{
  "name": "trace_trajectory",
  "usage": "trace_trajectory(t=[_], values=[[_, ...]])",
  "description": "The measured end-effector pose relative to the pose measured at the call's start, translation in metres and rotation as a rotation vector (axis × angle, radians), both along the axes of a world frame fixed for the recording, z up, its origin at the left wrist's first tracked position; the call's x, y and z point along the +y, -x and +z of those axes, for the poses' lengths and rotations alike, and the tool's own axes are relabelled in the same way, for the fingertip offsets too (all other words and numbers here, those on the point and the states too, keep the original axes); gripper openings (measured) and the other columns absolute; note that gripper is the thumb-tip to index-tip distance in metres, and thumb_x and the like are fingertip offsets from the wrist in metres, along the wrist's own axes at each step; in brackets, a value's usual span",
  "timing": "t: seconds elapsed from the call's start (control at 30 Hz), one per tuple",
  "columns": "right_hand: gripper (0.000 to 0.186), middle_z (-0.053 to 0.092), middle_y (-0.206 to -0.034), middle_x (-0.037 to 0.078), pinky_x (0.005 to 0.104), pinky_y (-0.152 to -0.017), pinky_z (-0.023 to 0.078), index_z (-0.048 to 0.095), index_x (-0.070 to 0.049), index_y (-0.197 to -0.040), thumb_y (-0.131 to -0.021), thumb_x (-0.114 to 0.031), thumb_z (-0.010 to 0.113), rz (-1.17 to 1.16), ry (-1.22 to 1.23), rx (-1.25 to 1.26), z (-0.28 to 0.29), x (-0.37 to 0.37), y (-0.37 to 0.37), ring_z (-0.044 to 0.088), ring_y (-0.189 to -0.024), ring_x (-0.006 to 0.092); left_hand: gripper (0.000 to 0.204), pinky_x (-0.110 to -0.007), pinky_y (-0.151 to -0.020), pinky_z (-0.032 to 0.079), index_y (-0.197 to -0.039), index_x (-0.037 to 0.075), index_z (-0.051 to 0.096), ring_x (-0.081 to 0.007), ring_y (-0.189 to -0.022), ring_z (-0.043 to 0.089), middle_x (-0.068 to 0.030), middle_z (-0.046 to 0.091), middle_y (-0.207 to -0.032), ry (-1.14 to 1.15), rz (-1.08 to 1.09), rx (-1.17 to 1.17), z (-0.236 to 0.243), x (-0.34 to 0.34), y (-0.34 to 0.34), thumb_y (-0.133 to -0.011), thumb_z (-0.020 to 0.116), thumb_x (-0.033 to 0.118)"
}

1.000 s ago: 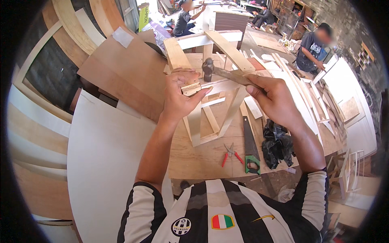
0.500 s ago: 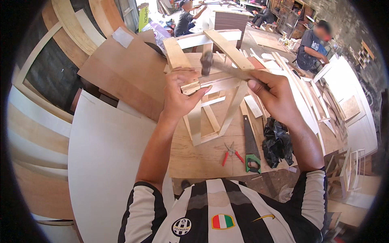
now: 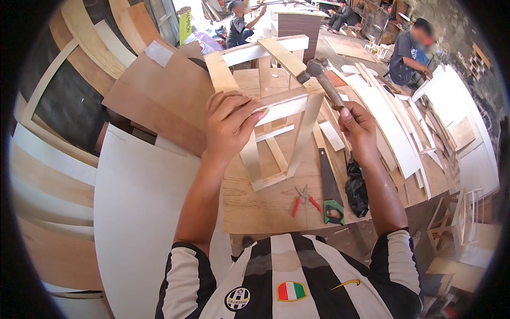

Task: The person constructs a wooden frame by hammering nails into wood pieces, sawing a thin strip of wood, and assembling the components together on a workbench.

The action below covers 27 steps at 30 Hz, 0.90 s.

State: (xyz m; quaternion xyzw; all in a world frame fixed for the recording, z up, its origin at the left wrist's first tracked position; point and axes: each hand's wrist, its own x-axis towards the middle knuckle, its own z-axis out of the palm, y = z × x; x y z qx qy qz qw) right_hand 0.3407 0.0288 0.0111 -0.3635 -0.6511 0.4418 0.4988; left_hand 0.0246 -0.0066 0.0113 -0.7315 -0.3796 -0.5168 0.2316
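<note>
On the workbench stands a wooden frame of pale slats, like a stool or small table frame. My left hand is closed over its near left top corner, hiding that joint. In my right hand is the handle of a hammer, its dark metal head raised near the frame's right top corner, apart from my left hand. Nearer to me lie red-handled pliers, a hand saw with a green handle, and a crumpled black plastic bag partly behind my right forearm.
To my left are a large white panel and a brown board. Long white and wooden strips lie on the right. A person works at the far right, and two more sit farther back.
My right hand has swung the hammer away from the left corner, its head now farther right and higher. My left hand has shifted slightly left, fingers turned more over the frame's corner.
</note>
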Motion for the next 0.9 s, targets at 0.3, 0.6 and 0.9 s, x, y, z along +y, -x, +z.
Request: trace_trajectory(t=[0.3,0.6,0.9], values=[[0.033,0.053,-0.074,-0.001,0.0210,-0.052,0.035,0.063,-0.003,-0.120,-0.115,-0.030,0.045,-0.104,0.106,0.232,-0.108,0.035,-0.026,0.039,-0.056,0.0050,0.034,-0.045,-0.098,0.055,-0.101,0.001,0.079,-0.0326,-0.108,0.070,-0.0127,0.075,-0.105,-0.064,-0.135,-0.136,-0.021,0.003,-0.007,-0.070,0.093,0.000],[0.039,0.071,-0.094,0.021,0.0478,-0.078,0.052,0.067,0.003,-0.122,-0.107,-0.032,0.057,-0.511,0.069,-0.463,-0.349,0.094,-0.111,0.070,-0.088,0.0386,0.055,-0.048,-0.121,0.038,-0.139,-0.004,0.058,-0.0362,-0.146,0.047,-0.0205,0.052,-0.153,0.033,-0.161,-0.639,-0.053,0.002,-0.029,-0.088,0.078,-0.002],[0.046,0.073,-0.120,0.020,0.0501,-0.096,0.052,0.075,-0.008,-0.119,-0.102,-0.047,0.059,-0.461,0.598,-0.894,-0.456,0.047,-0.163,0.068,-0.116,0.0416,0.057,-0.048,-0.120,0.037,-0.129,-0.006,0.064,-0.0346,-0.142,0.052,-0.0221,0.061,-0.143,0.096,-0.067,-0.375,-0.034,-0.007,0.021,-0.109,0.051,0.046]])
